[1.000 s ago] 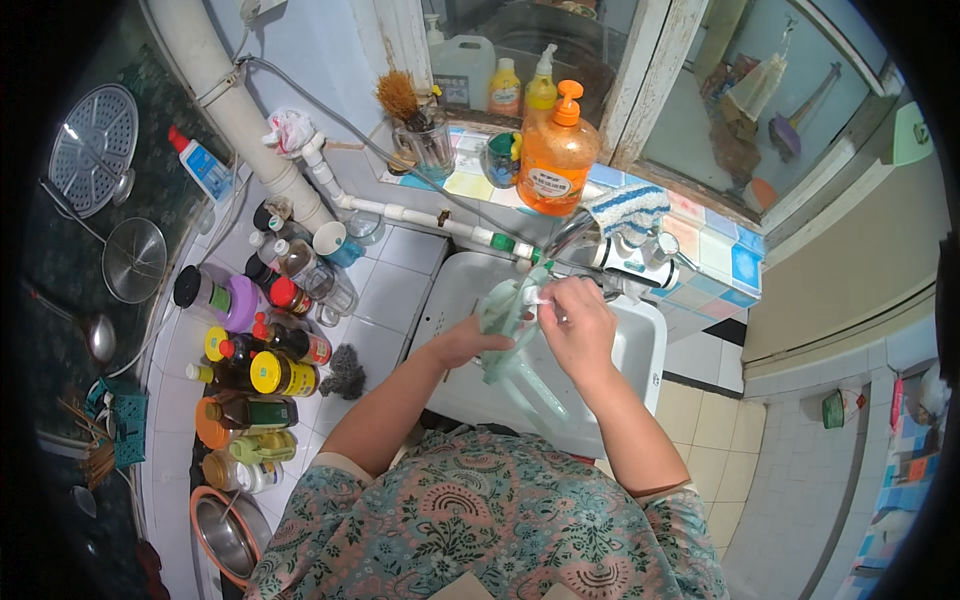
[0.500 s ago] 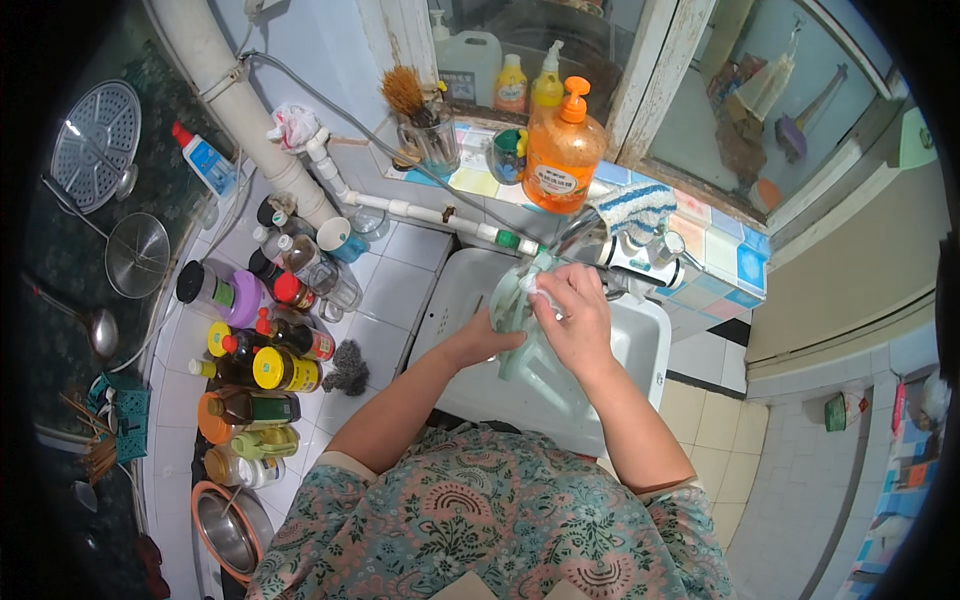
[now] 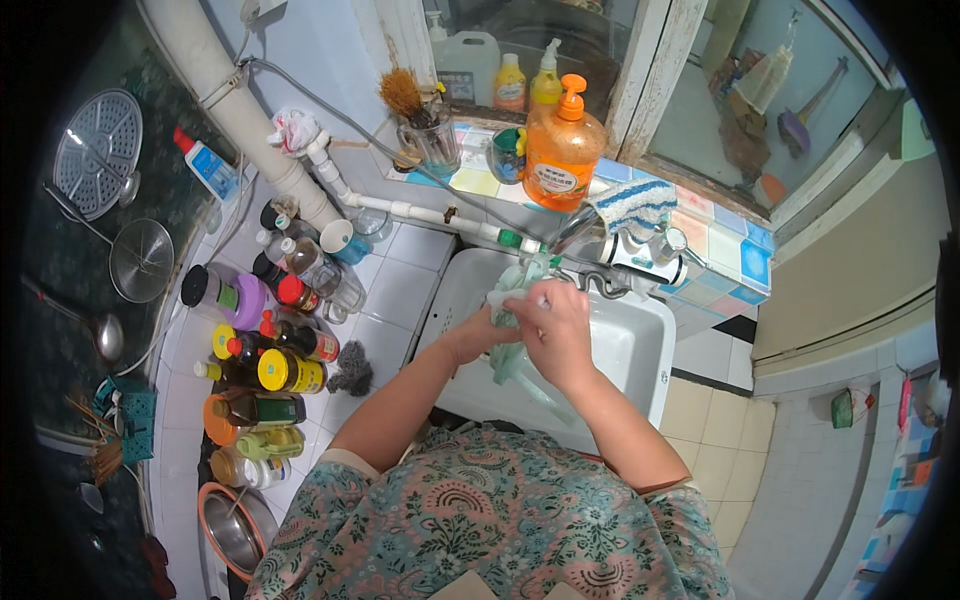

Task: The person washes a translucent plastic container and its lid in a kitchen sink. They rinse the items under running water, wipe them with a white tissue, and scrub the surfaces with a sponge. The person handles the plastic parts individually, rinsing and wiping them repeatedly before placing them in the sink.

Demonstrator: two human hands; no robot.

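Over the white sink [image 3: 652, 345], my hands are close together on a limp, pale green thing [image 3: 510, 362], cloth-like or thin plastic; its kind is unclear. My left hand [image 3: 474, 335] is closed around its left side. My right hand [image 3: 558, 328] has its fingers bent and pressed onto its upper part, covering some of it. Something whitish shows between the two hands, too small to make out. Part of the green thing reaches up toward the tap, and a strip hangs down below my hands into the sink.
A tap with a striped cloth [image 3: 640, 208] stands behind the sink. An orange pump bottle [image 3: 562, 150] and a glass of brushes [image 3: 430, 140] sit on the tiled ledge. Several bottles and jars crowd the left counter, beside a grey scrubber [image 3: 351, 370] and a metal bowl [image 3: 232, 530].
My right hand has moved slightly left and down, closer to my left hand. The green thing is more bunched between them, and a longer strip hangs toward the lower right.
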